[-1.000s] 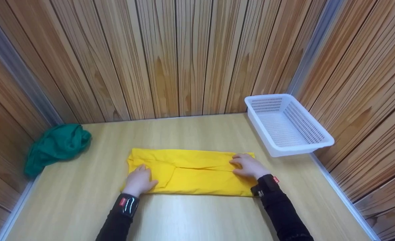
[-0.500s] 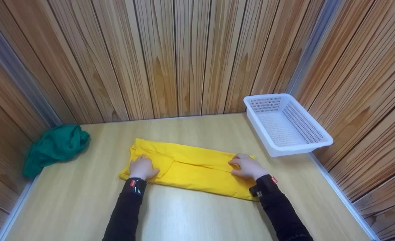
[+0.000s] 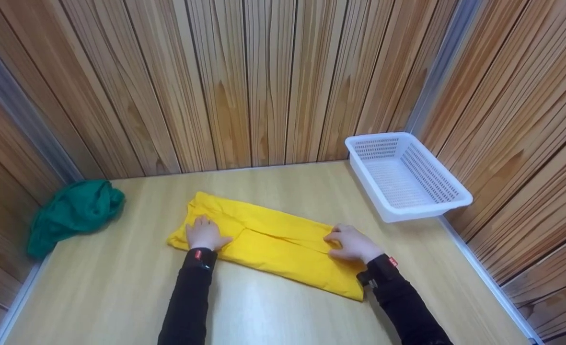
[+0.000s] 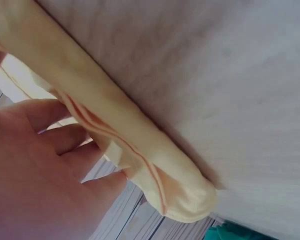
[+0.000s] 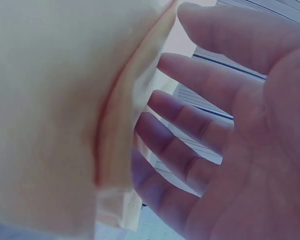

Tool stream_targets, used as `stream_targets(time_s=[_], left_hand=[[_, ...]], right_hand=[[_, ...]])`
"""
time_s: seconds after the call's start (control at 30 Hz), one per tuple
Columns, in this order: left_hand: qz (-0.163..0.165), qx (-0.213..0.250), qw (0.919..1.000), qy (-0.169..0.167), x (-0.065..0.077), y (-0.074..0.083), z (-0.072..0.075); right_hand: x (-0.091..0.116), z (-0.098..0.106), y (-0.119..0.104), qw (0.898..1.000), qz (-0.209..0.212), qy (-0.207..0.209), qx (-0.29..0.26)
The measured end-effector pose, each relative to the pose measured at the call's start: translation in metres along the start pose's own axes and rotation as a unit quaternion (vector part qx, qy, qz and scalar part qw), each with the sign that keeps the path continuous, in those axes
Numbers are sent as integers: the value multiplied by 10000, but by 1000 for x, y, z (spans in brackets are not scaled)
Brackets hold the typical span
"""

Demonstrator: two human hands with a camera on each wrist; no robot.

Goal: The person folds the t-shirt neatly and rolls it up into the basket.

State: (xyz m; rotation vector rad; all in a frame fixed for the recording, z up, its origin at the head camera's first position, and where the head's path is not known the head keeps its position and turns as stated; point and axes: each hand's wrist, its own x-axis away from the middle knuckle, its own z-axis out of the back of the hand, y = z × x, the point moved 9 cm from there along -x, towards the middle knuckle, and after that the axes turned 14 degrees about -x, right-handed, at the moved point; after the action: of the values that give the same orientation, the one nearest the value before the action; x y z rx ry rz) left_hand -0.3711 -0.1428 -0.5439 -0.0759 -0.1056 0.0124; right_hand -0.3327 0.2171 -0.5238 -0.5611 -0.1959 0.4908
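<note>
A yellow T-shirt (image 3: 273, 251), folded into a long strip, lies slantwise on the table, its left end farther back than its right. My left hand (image 3: 204, 235) rests on the left part with fingers spread. Over the right end, my right hand (image 3: 353, 243) touches the cloth with its fingertips. In the left wrist view, the left fingertips meet the shirt's layered edge (image 4: 135, 135), which looks pale there. The right wrist view has the right hand (image 5: 240, 125) with fingers apart and slightly bent, tips against the fabric (image 5: 50, 115).
A crumpled green cloth (image 3: 76, 215) lies at the table's left edge, near the wall. At the back right stands a white perforated plastic basket (image 3: 383, 203). Wood-panelled walls (image 3: 263, 86) enclose the back and both sides of the table (image 3: 259, 316).
The shirt has turned clockwise, its left end sliding away and its right end swinging toward the front. My left hand has moved forward with it; the right has shifted only slightly.
</note>
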Motion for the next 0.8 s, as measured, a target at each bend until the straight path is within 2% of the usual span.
stream_targets(time_s=[0.17, 0.3, 0.43, 0.53, 0.67, 0.8], left_hand=[[111, -12, 9997, 215, -2, 7, 3], [276, 4, 9981, 557, 0, 12, 7], [365, 256, 9959, 790, 2, 12, 8], [382, 474, 9944, 860, 4, 11, 5], [377, 536, 9932, 965, 9, 11, 5], [348, 639, 9942, 789, 21, 18, 4]], right_hand=[[4, -2, -2, 9999, -12, -17, -104], [4, -4, -5, 9997, 242, 8, -31], [4, -6, -6, 9995, 296, 27, 44], [3, -6, -4, 9998, 189, 35, 29], [2, -6, -5, 9999, 162, 38, 40], [-2, -4, -12, 9994, 246, 90, 203]])
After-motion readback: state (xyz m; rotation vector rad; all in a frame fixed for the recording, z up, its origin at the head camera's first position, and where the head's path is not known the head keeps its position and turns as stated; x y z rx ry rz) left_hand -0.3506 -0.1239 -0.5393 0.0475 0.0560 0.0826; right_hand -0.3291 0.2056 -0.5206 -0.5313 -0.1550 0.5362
